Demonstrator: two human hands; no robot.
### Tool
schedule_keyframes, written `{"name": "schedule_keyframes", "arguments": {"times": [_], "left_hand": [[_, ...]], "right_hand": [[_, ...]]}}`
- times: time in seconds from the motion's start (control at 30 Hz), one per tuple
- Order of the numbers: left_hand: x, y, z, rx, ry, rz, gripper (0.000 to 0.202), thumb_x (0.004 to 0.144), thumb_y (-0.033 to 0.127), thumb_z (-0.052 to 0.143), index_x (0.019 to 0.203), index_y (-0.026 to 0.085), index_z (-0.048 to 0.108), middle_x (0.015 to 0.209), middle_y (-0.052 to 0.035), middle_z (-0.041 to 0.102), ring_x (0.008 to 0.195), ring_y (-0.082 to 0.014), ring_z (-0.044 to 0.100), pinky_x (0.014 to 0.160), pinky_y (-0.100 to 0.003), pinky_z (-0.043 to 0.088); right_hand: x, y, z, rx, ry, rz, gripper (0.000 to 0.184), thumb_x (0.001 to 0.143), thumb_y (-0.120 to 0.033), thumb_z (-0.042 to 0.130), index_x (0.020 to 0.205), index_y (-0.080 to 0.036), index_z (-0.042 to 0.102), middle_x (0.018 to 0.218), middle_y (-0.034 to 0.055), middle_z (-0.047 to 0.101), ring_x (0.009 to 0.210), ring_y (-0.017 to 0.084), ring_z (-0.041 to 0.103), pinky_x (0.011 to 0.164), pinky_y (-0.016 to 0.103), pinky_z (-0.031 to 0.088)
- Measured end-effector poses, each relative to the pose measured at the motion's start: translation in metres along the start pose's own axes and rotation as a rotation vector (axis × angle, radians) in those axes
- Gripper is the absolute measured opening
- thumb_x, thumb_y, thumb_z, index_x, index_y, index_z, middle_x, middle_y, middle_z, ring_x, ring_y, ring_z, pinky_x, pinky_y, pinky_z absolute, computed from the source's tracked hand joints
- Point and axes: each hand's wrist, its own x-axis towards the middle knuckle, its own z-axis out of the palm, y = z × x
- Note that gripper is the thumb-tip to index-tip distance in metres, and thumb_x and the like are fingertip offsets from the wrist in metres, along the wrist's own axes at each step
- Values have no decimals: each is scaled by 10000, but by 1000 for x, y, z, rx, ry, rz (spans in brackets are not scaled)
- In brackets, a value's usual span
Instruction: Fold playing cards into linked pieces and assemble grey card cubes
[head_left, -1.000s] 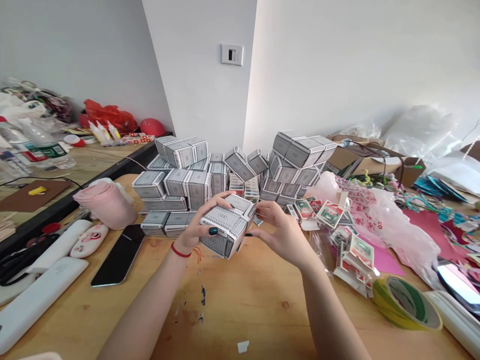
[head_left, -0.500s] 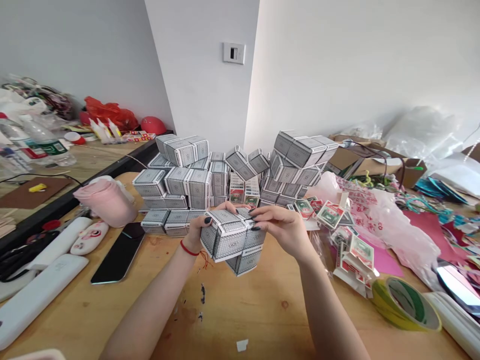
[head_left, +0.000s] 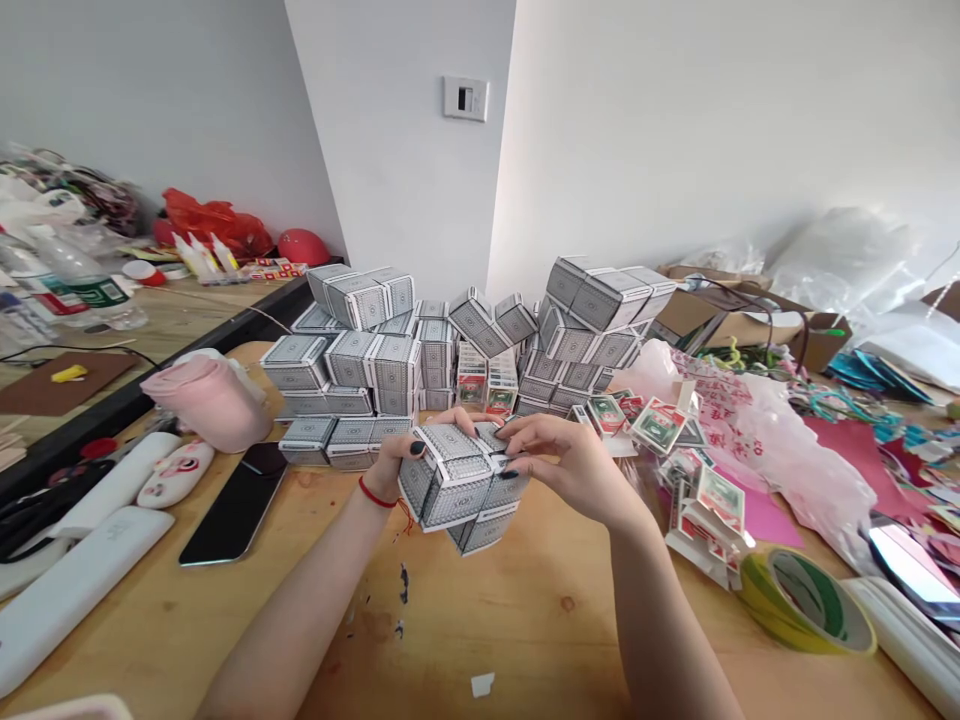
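A block of grey patterned card boxes (head_left: 459,485) joined together hangs above the wooden table (head_left: 480,620). My left hand (head_left: 397,455) grips its left side, thumb on the front face. My right hand (head_left: 574,465) curls over the top right, fingertips pressed on the upper boxes. Behind them rises a pile of the same grey boxes (head_left: 375,360), with more stacked at the right (head_left: 600,315).
Left of me lie a black phone (head_left: 232,505), a pink roll (head_left: 210,400) and white cases (head_left: 71,590). At the right are loose red-and-green cards (head_left: 697,480), a pink plastic bag (head_left: 780,440) and a yellow-green tape roll (head_left: 806,600). A paper scrap (head_left: 481,684) lies near the front.
The block has been turned in my hands, its front face now more upright. My right hand has moved from its side onto its top.
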Motion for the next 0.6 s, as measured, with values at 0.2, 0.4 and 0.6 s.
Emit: {"name": "schedule_keyframes", "arguments": {"times": [0.2,0.4,0.6], "left_hand": [[0,4,0,53,-9,6,458,510,338,607,912,123,565,1206,-165,530,1080,-334,518,916,-443,356],[-2,9,4,96,-21,-9,424,521,341,581,892,137,565,1250,-140,491,1121,-348,471,923,-458,342],[-3,15,3,145,-34,-23,431,494,333,633,879,152,562,1177,-140,532,1094,-333,491,912,-435,357]], "right_hand": [[0,1,2,-90,32,0,23,720,-202,646,742,-201,643,916,36,665,885,176,622,751,311,535],[-1,-4,7,-169,78,-46,57,751,-175,596,745,-210,640,857,27,676,829,171,627,712,296,528],[-2,-9,15,-201,141,-153,146,759,-104,570,684,-200,650,832,39,680,807,166,628,701,285,516]]}}
